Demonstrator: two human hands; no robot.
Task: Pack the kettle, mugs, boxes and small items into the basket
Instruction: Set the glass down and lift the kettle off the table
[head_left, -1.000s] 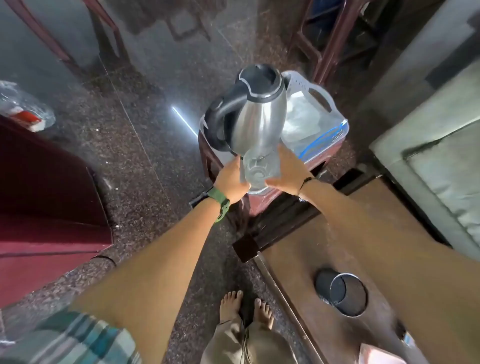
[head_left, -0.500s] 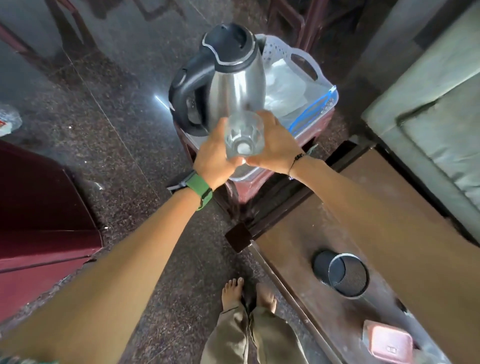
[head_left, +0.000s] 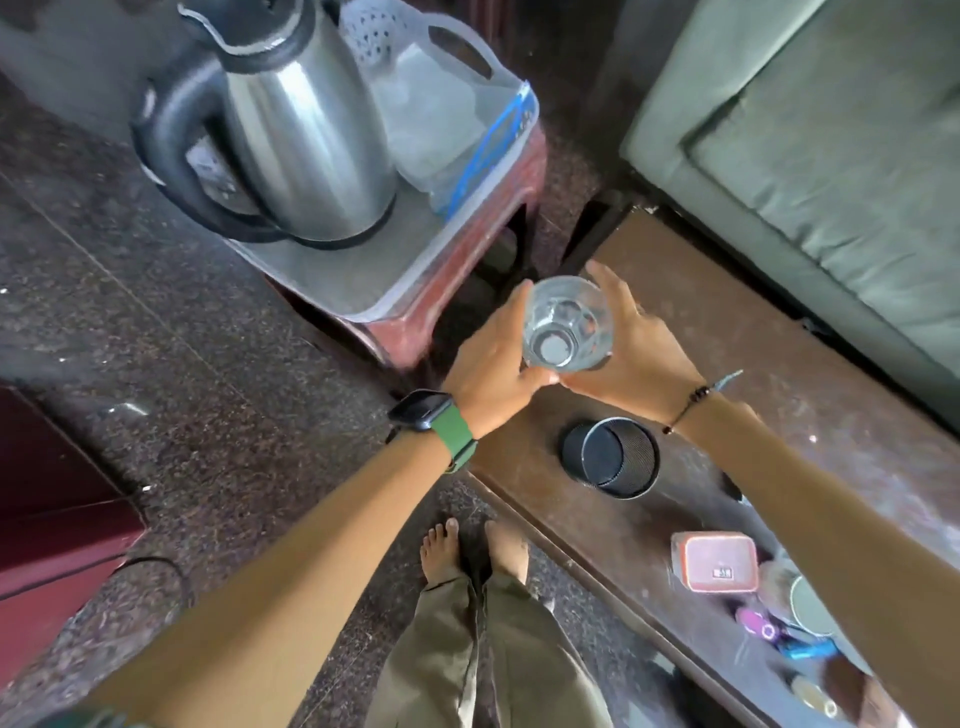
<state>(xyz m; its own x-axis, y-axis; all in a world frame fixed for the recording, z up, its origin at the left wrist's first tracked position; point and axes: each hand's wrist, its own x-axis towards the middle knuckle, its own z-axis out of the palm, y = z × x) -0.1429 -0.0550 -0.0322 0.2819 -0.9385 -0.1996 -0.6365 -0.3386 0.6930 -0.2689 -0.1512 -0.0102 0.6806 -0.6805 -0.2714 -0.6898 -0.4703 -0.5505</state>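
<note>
Left hand and right hand together cup a clear faceted glass above the dark wooden bench's end; the steel kettle stands in the basket.

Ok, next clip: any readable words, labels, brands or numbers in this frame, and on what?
Nothing legible.
Pink box on the wooden table: a small dark mark on its lid, too blurred to read.
Kettle, clear glass, black mug, basket: no visible text.
Watch on the left wrist: screen dark.
</note>
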